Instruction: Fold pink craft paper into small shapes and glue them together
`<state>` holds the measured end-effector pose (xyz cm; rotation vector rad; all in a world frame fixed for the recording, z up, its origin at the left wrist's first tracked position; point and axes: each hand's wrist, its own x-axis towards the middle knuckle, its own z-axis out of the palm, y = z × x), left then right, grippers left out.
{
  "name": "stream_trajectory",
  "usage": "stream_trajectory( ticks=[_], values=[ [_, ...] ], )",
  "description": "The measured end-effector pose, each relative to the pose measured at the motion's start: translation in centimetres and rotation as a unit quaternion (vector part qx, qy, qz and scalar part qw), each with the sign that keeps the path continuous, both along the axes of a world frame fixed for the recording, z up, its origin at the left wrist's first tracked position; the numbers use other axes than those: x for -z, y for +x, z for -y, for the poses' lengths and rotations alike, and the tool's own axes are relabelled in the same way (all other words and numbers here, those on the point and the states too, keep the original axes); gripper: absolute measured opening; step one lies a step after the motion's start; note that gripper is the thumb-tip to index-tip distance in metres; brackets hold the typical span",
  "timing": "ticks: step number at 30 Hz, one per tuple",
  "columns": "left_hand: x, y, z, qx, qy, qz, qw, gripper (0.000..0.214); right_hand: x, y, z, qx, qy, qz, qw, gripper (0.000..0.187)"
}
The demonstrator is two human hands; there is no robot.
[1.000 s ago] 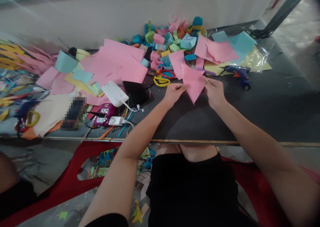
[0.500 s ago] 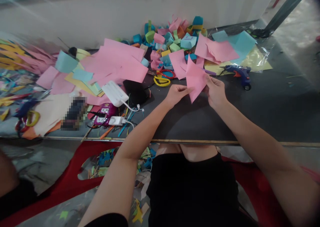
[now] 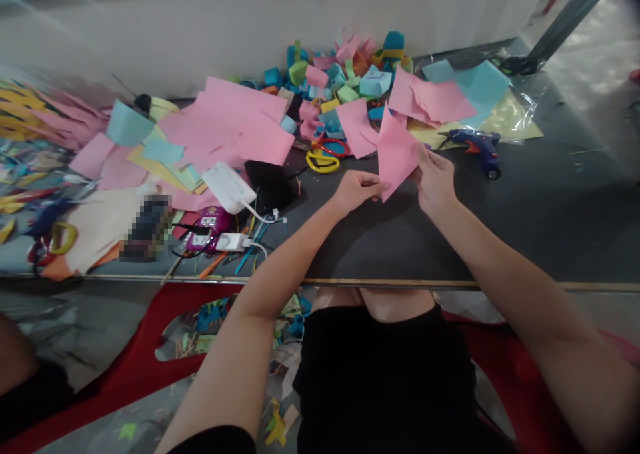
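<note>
A piece of pink paper (image 3: 396, 151), folded to a pointed shape, is held up above the dark tabletop between my two hands. My left hand (image 3: 357, 191) pinches its lower left edge near the bottom corner. On the other side, my right hand (image 3: 436, 177) grips the right edge between thumb and fingers. Scissors with red and yellow handles (image 3: 323, 161) lie just beyond my left hand. A blue glue gun (image 3: 477, 149) rests to the right of my right hand.
Small folded paper pieces (image 3: 345, 84) are heaped against the wall. Large pink sheets (image 3: 225, 124) spread to the left. A white adapter (image 3: 229, 187), a purple power strip (image 3: 210, 227) and cables lie nearer the table edge. A red chair (image 3: 145, 347) stands below.
The pink paper has shifted slightly right and turned a little. My left hand now holds it closer to the bottom corner; my right hand keeps its grip.
</note>
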<state>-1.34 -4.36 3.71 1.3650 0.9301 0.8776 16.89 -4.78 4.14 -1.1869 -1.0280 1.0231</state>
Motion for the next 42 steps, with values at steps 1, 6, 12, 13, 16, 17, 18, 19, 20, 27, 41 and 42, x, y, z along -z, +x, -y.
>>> stream_trajectory(
  ticks=[1,6,12,13,16,17,18,19,20,27,41,42],
  values=[
    [0.0,-0.03,-0.01,0.005,-0.001,-0.002,1.0,0.046,-0.01,0.04,-0.02,0.001,0.003,-0.003,1.0,0.053],
    [-0.08,-0.18,-0.01,0.029,-0.008,-0.013,0.999,0.039,-0.11,0.19,-0.14,0.02,0.002,-0.02,1.0,0.052],
    [-0.12,-0.27,-0.05,0.04,-0.013,-0.029,0.999,0.037,-0.37,0.21,-0.07,0.035,0.004,-0.011,0.999,0.047],
    [-0.08,-0.27,-0.07,0.039,-0.014,-0.027,0.999,0.037,-0.35,0.22,-0.07,0.034,0.009,-0.008,0.999,0.047],
    [0.0,-0.22,-0.11,0.03,-0.02,-0.021,0.999,0.038,-0.24,0.31,-0.13,0.03,0.022,0.007,0.999,0.047],
    [0.0,-0.19,-0.12,0.027,-0.021,-0.018,0.999,0.037,-0.19,0.34,-0.14,0.03,0.025,0.009,0.999,0.047],
    [-0.01,-0.17,-0.12,0.023,-0.023,-0.016,0.999,0.037,-0.16,0.36,-0.16,0.033,0.027,0.008,0.999,0.047],
    [-0.03,-0.15,-0.12,0.02,-0.024,-0.013,0.999,0.036,-0.13,0.37,-0.17,0.035,0.029,0.005,0.999,0.047],
    [-0.06,-0.15,-0.12,0.018,-0.025,-0.011,0.999,0.036,-0.12,0.38,-0.18,0.038,0.032,0.0,0.999,0.047],
    [-0.07,-0.13,-0.11,0.004,-0.035,-0.008,0.999,0.033,-0.28,0.26,-0.07,0.049,0.032,0.015,0.998,0.049],
    [0.55,-0.25,-0.45,-0.014,-0.033,0.013,0.999,0.048,0.55,0.27,-0.62,0.055,0.089,-0.063,0.993,0.045],
    [0.64,-0.28,-0.52,-0.018,-0.033,0.01,0.999,0.048,0.62,0.3,-0.65,0.055,0.089,-0.06,0.993,0.045]
  ],
)
